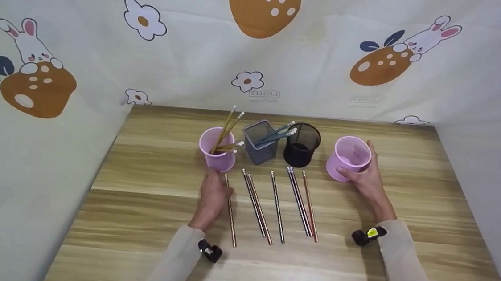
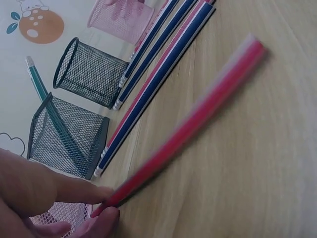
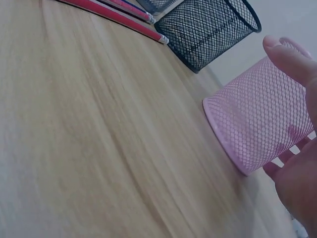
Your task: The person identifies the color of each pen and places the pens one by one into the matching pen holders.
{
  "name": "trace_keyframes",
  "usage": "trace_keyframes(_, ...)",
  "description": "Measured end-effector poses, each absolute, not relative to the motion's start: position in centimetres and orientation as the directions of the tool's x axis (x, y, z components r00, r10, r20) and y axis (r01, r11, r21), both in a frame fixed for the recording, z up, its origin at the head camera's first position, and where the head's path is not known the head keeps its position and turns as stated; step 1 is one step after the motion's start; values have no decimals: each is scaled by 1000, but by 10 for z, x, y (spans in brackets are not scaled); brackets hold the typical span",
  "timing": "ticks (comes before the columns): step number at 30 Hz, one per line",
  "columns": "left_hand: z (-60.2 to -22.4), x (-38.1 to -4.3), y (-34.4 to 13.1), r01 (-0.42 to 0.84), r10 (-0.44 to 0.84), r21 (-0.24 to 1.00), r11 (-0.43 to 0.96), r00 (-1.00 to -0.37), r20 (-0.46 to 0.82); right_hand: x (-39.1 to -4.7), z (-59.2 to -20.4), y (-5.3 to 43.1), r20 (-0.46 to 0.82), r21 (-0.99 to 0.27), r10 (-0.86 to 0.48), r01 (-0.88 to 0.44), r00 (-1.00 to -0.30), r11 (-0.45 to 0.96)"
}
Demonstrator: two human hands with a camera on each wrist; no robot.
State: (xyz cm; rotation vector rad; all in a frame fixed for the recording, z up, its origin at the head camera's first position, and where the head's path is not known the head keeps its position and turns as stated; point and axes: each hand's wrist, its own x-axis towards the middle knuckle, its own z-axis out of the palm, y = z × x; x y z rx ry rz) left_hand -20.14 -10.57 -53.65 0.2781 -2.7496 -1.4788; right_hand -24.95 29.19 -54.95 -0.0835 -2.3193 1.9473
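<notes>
My left hand (image 1: 212,198) pinches the eraser end of a red-striped pencil (image 2: 183,134) between thumb and finger, low over the table, just in front of the left pink mesh pen cup (image 1: 220,160). That cup holds several yellowish pencils (image 1: 226,129). At the right, my right hand (image 1: 370,181) holds an upright pink mesh pen cup (image 1: 335,167), thumb across the near side and fingers round the back. No pencils show in that cup. Several striped pencils (image 1: 277,207) lie side by side between the hands, eraser ends away from me.
Between the pink cups stand a square grey mesh holder (image 1: 262,155) with several teal pencils leaning right, and a round black mesh cup (image 1: 298,157). Behind the wooden table (image 1: 141,158) hangs a printed cloth (image 1: 184,72), which also rises on both sides.
</notes>
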Motion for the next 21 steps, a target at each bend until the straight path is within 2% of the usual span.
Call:
trace_keyframes(5,-534,-202,-105,-173,-158,843,510,-982,-106,-252,-558,293,30,-992,116,-16,-993,126)
trace_keyframes(11,-526,-206,-101,-184,-148,812,554,-982,-121,-254,-561,291,23,-1000,101,-21,-995,14)
trace_keyframes(14,-521,-206,-95,-120,-116,819,562,-991,-66,-254,-562,290,17,-999,97,-20,-995,-29)
trace_keyframes(21,-500,-201,-72,47,-14,801,597,-997,69,-252,-562,290,-7,-1000,88,7,-996,-2)
